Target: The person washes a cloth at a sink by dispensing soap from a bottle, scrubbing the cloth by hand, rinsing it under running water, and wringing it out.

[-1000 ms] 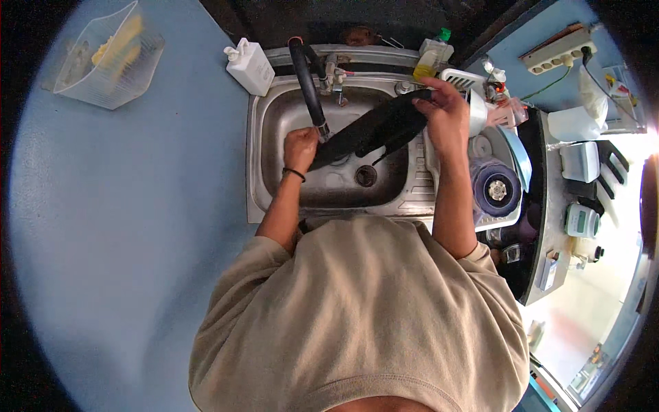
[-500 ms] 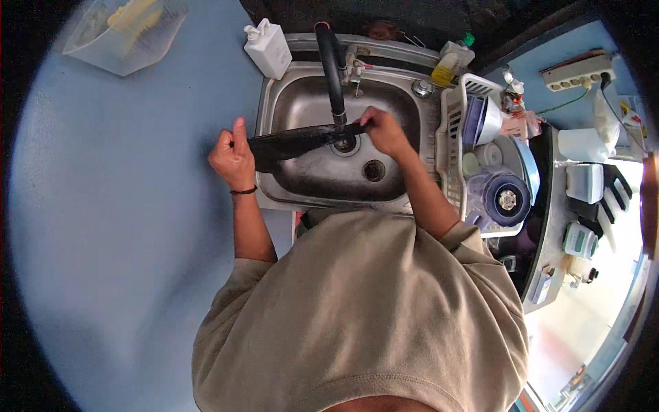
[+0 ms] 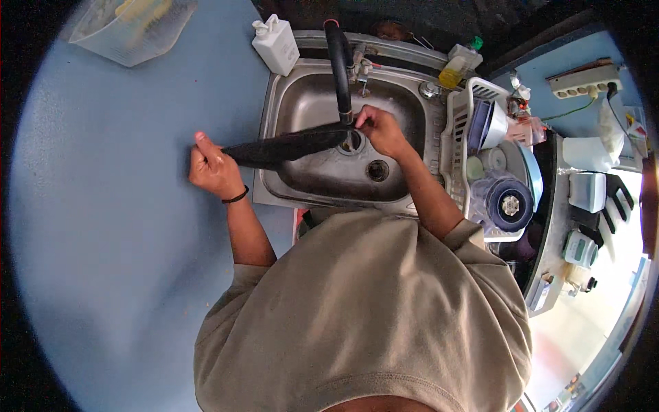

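Note:
A long, dark black piece (image 3: 292, 146), which looks like wet cloth, stretches between my two hands over the sink (image 3: 274, 182). My left hand (image 3: 214, 168) is closed round its left end, thumb pointing up, out past the sink's left rim above the blue counter. At the other end, just right of the spout of the black faucet (image 3: 340, 72), my right hand (image 3: 379, 132) pinches the piece with bent fingers. Beneath that end is a drain fitting (image 3: 352, 144), partly covered by the piece. A second, dark drain hole (image 3: 377, 170) shows nearer to me.
A white bottle (image 3: 276, 47) stands behind the sink's left corner. Right of the sink, a white dish rack (image 3: 456, 137) holds bowls and a clear blender-like jug. A yellow liquid bottle (image 3: 454, 72) sits at the back right. A clear tub (image 3: 130, 34) rests on the blue counter (image 3: 117, 206).
My left hand has moved left and slightly down, away from the sink, drawing the black piece with it. My right hand stays by the spout. The whole view has shifted slightly.

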Tool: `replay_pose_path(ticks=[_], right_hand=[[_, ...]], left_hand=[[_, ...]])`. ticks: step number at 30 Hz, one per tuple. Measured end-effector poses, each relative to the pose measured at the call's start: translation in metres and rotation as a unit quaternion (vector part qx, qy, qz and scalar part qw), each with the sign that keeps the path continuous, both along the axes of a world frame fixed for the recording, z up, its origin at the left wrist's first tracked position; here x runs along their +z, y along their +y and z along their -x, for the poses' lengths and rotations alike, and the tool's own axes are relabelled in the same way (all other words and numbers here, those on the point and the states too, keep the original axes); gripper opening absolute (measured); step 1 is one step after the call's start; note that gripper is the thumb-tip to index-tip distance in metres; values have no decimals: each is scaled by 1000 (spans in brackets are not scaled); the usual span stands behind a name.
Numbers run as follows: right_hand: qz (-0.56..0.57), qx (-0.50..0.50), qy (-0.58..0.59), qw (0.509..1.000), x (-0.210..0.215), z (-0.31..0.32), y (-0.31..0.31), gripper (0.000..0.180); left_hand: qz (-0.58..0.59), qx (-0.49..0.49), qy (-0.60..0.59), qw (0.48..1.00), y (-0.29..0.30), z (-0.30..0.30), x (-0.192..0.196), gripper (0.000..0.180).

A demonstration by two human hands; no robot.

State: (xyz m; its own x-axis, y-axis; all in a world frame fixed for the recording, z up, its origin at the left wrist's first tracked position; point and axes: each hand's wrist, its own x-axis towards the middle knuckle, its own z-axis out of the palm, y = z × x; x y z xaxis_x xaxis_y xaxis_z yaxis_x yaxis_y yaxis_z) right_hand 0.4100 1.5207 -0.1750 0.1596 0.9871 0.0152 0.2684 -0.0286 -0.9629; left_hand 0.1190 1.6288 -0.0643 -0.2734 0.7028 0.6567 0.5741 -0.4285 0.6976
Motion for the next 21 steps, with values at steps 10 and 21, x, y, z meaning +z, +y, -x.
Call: replay_pose_path(ticks=[10, 21], right_hand=[[-65, -54, 143, 986, 56, -23, -22, 15], [-154, -110, 68, 980, 137, -50, -46, 17]], left_hand=[[-12, 4, 1, 1000, 0, -8, -7, 49], [58, -57, -54, 995, -2, -39, -32, 49]])
